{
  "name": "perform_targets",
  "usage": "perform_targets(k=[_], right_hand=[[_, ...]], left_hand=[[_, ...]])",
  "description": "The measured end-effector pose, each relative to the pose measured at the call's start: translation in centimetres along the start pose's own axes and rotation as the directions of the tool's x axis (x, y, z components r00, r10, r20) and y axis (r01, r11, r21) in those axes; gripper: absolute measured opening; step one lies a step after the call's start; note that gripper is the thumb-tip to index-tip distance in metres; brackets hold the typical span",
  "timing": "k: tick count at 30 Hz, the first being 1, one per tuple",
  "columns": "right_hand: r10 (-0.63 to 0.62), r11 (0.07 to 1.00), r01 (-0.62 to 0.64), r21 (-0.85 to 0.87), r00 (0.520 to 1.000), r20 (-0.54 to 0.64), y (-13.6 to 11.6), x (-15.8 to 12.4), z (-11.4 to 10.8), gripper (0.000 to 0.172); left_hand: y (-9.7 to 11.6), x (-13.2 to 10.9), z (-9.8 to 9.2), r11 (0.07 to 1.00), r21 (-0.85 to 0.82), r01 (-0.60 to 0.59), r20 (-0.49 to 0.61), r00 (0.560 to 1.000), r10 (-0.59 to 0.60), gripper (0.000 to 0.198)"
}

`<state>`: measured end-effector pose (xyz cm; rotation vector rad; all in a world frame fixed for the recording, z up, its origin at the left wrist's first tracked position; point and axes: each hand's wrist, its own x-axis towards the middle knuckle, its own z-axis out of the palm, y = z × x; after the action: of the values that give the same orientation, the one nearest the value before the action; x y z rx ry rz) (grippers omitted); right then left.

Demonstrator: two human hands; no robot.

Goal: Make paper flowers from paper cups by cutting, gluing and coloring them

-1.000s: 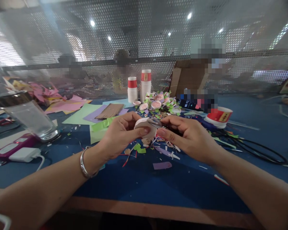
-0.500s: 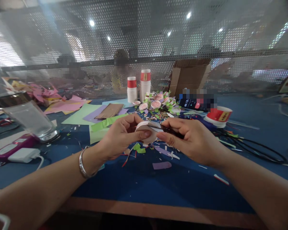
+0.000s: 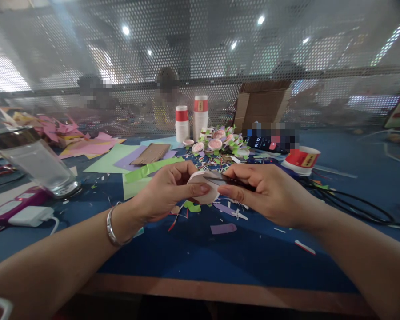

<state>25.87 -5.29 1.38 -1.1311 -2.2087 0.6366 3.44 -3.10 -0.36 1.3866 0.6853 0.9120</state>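
My left hand pinches a round white paper piece between thumb and fingers; it looks like the cut-off bottom of a paper cup. In my right hand is a slim, dark, pointed blade, aimed left and lying across the upper part of the white piece. Its handle is mostly covered by my fingers, so I cannot tell its exact kind. My right thumb tip is at the right edge of the white piece. Just behind lies a heap of paper flowers with pink centres and green leaves.
Two stacks of paper cups stand at the back, near a cardboard box. A red-and-white cup and black cables are at right. Coloured sheets, a glass jar and a purple device lie left. Paper scraps litter the table.
The blade has swung to a flatter angle across the white piece, which shows more of its face. Both hands stay in nearly the same place; the whole view has shifted slightly.
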Motion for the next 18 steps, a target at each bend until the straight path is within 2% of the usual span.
perform_targets(k=[8,18], right_hand=[[0.013,0.999,-0.014,0.034,0.999,0.031,0.00,0.05,-0.07,0.039],[0.001,0.999,-0.006,0.046,0.996,0.089,0.03,0.46,-0.53,0.042]], left_hand=[[-0.10,0.04,-0.19,1.000,-0.003,0.001,0.003,1.000,-0.001,0.032],[0.45,0.03,-0.27,0.989,-0.041,0.143,0.051,0.989,-0.141,0.039]])
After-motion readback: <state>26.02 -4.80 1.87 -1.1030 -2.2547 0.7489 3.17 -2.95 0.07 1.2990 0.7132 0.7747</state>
